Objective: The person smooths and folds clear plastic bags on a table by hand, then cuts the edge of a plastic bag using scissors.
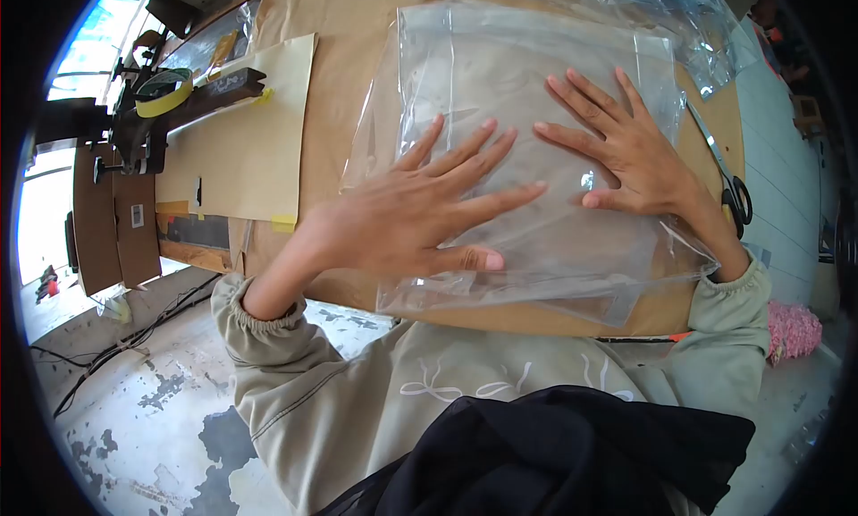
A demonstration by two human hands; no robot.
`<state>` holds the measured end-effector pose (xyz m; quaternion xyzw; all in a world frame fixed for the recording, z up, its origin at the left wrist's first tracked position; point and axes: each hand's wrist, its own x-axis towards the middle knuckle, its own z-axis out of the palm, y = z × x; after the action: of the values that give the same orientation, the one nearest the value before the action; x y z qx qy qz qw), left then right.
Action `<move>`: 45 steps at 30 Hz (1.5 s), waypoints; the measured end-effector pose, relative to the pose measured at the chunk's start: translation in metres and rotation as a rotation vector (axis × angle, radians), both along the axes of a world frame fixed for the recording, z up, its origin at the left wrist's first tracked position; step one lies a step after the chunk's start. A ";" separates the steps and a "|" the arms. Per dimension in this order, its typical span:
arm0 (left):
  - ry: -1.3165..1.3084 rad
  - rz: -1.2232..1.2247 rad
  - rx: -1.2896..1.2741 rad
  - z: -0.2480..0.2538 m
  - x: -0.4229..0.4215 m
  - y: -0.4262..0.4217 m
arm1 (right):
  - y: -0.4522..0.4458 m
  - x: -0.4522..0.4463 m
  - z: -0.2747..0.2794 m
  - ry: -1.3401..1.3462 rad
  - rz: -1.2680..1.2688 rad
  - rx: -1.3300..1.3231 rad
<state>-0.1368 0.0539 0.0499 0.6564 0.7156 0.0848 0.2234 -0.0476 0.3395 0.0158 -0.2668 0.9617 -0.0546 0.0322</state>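
Observation:
A clear plastic bag [527, 65] lies flat on the brown paper-covered table [344, 78], its near edge creased and lifted a little at the right. My left hand [420, 199] rests over its left and middle part, fingers spread, slightly blurred at the wrist. On the right part of the plastic lies my right hand [621, 150], palm down with fingers apart. Neither hand grips anything. Another clear sheet or bag appears to lie underneath, showing at the left and near edges; how many layers there are, I cannot tell.
Scissors [715, 154] with black handles lie at the table's right edge. More clear plastic [706, 33] is heaped at the far right. On the left stands a clamped tape holder with a yellow tape roll [164, 96], beside a cream sheet [259, 141]. Pink twine [794, 330] sits at right.

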 end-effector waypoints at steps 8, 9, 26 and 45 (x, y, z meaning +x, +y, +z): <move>-0.480 0.365 0.312 -0.011 -0.005 -0.022 | 0.023 0.002 0.017 -0.289 -0.067 -0.343; -0.588 0.502 0.419 -0.006 -0.003 -0.032 | 0.035 0.006 0.026 -0.419 -0.120 -0.494; -0.120 1.059 0.986 -0.079 0.133 -0.074 | -0.015 0.181 -0.003 0.106 -0.880 -1.238; 0.163 0.646 0.702 -0.038 0.100 -0.084 | 0.006 0.188 -0.026 0.133 -0.811 -1.038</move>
<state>-0.0370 -0.0296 0.0118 0.4409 0.8262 0.3343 -0.1062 0.1399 0.3460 -0.0105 0.1326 0.8347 -0.5021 -0.1833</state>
